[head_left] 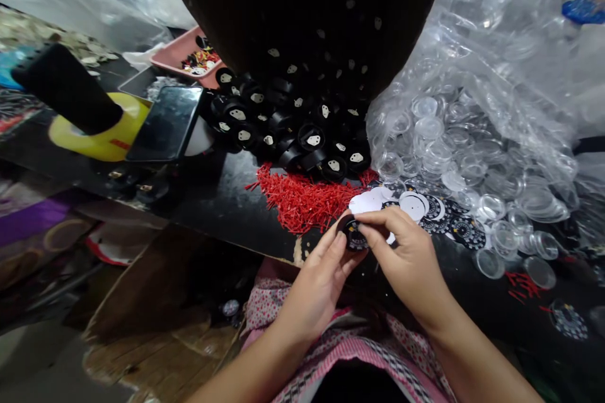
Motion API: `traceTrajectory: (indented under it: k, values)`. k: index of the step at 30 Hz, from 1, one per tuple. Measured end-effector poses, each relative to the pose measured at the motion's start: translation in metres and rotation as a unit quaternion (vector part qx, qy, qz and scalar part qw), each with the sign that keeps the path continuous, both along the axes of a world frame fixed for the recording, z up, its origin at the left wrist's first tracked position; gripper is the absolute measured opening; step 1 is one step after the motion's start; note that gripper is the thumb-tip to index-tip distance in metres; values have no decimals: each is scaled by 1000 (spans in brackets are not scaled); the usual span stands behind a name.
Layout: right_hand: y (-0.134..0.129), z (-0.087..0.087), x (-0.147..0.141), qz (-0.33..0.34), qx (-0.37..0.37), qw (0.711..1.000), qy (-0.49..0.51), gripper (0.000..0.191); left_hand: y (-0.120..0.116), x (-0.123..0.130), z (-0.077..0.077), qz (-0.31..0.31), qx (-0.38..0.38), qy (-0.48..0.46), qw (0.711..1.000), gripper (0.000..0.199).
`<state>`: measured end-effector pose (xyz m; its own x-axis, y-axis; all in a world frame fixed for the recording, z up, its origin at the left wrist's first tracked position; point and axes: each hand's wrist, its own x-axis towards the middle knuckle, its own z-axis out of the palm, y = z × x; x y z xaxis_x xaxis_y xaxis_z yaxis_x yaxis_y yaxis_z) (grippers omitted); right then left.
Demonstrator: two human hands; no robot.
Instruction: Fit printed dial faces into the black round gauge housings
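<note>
My left hand (326, 264) is closed around a small round black case (348, 234), held just over the table's front edge. Inside the case lies a black dial with white markings. My right hand (397, 249) has its thumb and forefinger pinched together at the case's right rim; whatever sits between the fingertips is hidden. Just beyond the hands spreads a heap of thin red plastic pieces (307, 198). Loose printed dials (467, 232) and white discs (414, 206) lie to the right of them.
Black round cases (312, 138) are piled behind the red heap, below a large dark opening. Clear round covers (472, 170) spill from a plastic bag on the right. Leftward are a phone (165, 123), a yellow tape roll (94, 132) and a pink tray (165, 56).
</note>
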<state>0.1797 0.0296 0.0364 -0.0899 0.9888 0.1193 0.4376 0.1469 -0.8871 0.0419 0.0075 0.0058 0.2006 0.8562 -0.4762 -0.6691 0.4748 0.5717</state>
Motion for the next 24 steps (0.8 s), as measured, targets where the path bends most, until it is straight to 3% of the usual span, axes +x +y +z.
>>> traceTrajectory:
  k: [2,9,14,18,21,24]
  values:
    - [1,-2,-3,-2,1,1000,-19,12,-1,1,0,2,13,22,1000,31]
    - [7,-7,1,-14,-118,993,-26,9,-3,-3,-5,-17,25,59,998,31]
    - [-2,-6,6,52,-169,984,-14,13,-7,-7,-8,-41,31,124,991,30]
    - [-15,-7,9,69,-159,985,-20,13,-17,-19,-9,-99,103,280,949,29]
    - [-12,-7,4,108,-145,983,-41,14,-21,-34,-9,-103,126,373,914,30]
    - [6,-10,-10,125,-88,972,-179,12,-20,-47,-11,-43,65,348,934,32]
